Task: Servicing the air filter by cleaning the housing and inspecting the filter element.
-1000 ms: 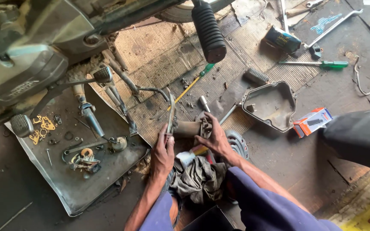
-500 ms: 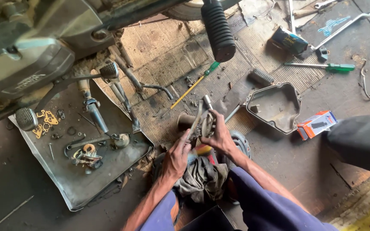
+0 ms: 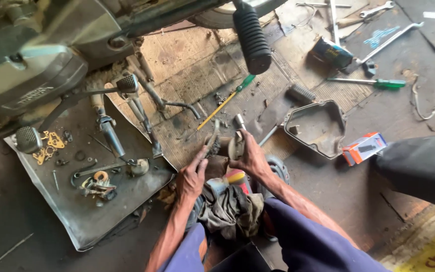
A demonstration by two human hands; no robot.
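The left hand [image 3: 193, 177] is gripping a bristly wire brush [image 3: 213, 144] against a rounded, grimy metal part [image 3: 236, 144] the right hand [image 3: 250, 157] is clasping.

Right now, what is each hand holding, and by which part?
Right hand grips a small round metal part around its body; left hand holds a wire brush by its lower end.

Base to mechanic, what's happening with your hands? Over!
Left hand grips wire brush. Right hand grips small metal part. Brush meets part above rag. Nothing blocking.
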